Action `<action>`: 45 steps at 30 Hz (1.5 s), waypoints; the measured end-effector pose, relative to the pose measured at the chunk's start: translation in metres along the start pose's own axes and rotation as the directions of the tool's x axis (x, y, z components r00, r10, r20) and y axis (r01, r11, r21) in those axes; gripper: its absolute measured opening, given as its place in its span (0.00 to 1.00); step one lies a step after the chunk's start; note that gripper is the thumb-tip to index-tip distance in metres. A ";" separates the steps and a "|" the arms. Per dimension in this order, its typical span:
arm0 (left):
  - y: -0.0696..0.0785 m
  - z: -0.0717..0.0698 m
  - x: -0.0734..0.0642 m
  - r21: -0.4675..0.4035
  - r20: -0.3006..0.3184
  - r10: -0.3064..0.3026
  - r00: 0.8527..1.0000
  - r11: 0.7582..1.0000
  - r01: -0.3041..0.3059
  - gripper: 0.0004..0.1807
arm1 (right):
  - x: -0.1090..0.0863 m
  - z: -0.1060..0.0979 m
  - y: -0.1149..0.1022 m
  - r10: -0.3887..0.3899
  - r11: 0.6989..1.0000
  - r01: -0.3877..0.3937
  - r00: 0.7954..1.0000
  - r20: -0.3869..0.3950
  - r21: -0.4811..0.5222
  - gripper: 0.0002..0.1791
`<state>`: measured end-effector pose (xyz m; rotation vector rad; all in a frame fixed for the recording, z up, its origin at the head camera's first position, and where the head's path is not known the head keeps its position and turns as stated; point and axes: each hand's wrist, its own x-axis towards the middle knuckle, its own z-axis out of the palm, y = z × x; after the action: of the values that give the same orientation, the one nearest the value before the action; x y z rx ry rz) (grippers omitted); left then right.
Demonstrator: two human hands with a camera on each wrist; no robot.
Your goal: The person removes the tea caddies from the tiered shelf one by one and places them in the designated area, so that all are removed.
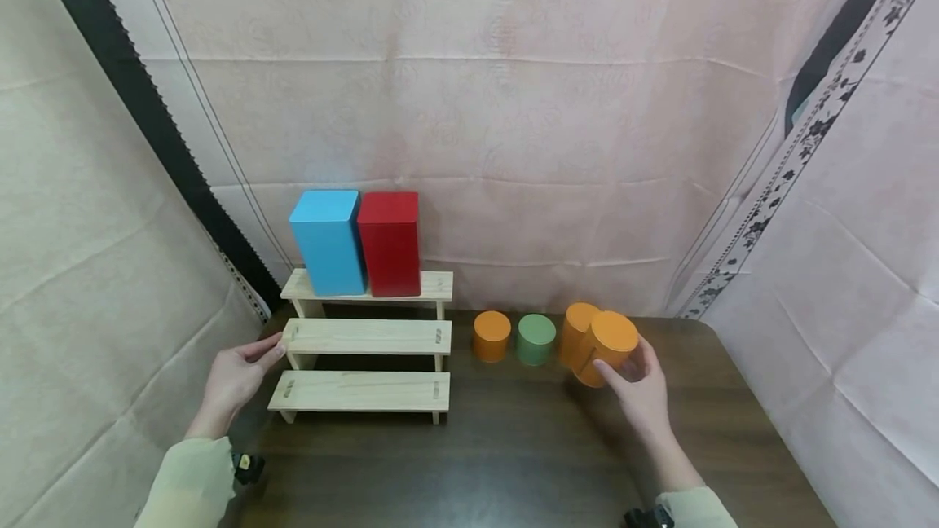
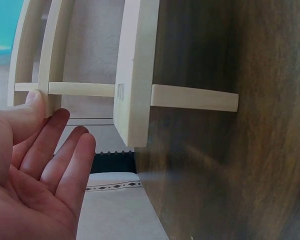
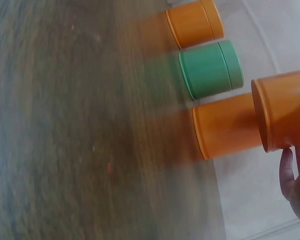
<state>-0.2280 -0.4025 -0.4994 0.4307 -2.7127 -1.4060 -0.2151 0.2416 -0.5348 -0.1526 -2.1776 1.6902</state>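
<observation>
A three-tier wooden step rack (image 1: 367, 338) stands on the left of the table. Its middle step's left end is pinched by my left hand (image 1: 235, 381), the thumb on one face and fingertips behind in the left wrist view. My right hand (image 1: 647, 402) grips a tall orange canister (image 1: 614, 332) from its right side; in the right wrist view the canister's base (image 3: 262, 117) is raised off the table. Another orange canister (image 1: 574, 323) stands just behind it, partly hidden. To the left are a green canister (image 1: 536, 341) and a short orange canister (image 1: 491, 337).
On the rack's top step stand a blue box (image 1: 328, 244) and a red box (image 1: 390, 243), side by side. Pale cloth hangs behind the dark wooden table (image 1: 440, 471) and along both sides. The rack's right end lies close to the short orange canister.
</observation>
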 end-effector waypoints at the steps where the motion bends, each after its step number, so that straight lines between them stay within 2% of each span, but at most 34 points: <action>1: 0.000 0.000 0.000 0.002 0.000 -0.001 1.000 1.000 0.001 0.33 | 0.000 -0.002 0.000 0.006 1.000 -0.006 1.000 0.000 -0.004 0.46; 8: 0.001 0.000 0.000 0.011 0.004 -0.006 1.000 1.000 0.006 0.32 | 0.005 -0.017 0.008 0.054 0.998 -0.054 0.999 -0.001 -0.022 0.48; 15: 0.001 0.001 0.001 -0.003 0.016 -0.017 1.000 1.000 0.017 0.32 | 0.015 -0.030 0.025 0.088 0.996 -0.088 0.995 -0.040 -0.002 0.48; 24: 0.001 0.002 0.000 -0.021 0.003 -0.006 1.000 1.000 0.007 0.32 | 0.028 -0.040 0.033 0.115 0.993 -0.115 0.990 -0.077 0.007 0.49; 31: 0.000 0.002 -0.001 -0.033 -0.008 0.003 1.000 0.999 -0.003 0.31 | 0.043 -0.042 0.039 0.140 0.990 -0.140 0.989 -0.048 0.005 0.53; 38: 0.000 0.002 0.000 -0.013 0.009 -0.003 1.000 1.000 0.003 0.33 | 0.053 -0.043 0.046 0.178 0.984 -0.178 0.983 -0.032 0.006 0.56; 45: 0.000 0.001 0.000 -0.009 0.005 0.002 1.000 1.000 -0.002 0.32 | 0.062 -0.039 0.053 0.146 0.989 -0.145 0.989 -0.001 0.038 0.53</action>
<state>-0.2281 -0.4015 -0.4995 0.4244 -2.7088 -1.4203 -0.2657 0.3103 -0.5631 -0.3117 -2.1769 1.8058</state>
